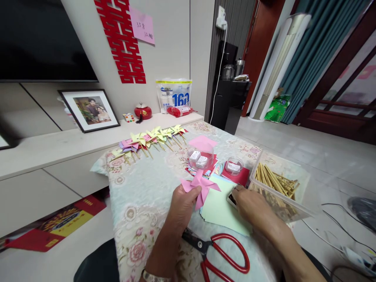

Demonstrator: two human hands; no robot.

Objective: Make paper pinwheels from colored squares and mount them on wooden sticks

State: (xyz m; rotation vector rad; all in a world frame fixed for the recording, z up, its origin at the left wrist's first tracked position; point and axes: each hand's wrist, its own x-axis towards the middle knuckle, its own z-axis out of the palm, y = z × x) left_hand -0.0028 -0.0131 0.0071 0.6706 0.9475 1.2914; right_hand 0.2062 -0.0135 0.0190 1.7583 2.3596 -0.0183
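Observation:
My left hand (185, 201) pinches a pink paper pinwheel (202, 184) at its middle, thumb on top, above the floral tablecloth. Farther right, my right hand (246, 199) reaches into a small box (232, 199) with dark contents, its fingertips hidden inside. That box rests on a stack of pale green paper sheets (219, 205). Scissors with red handles (230, 250) lie near me, their blades partly behind my left wrist. Just beyond the pinwheel stands a clear round container (201, 158) with small white boxes in it.
Finished pinwheels on sticks (152, 137) lie in a row at the table's far left. A clear plastic bin (282, 203) of wooden sticks stands at the right edge. Beside it, a small clear dish (234, 166) sits on red paper (242, 177). A cabinet (58, 150) borders the far side.

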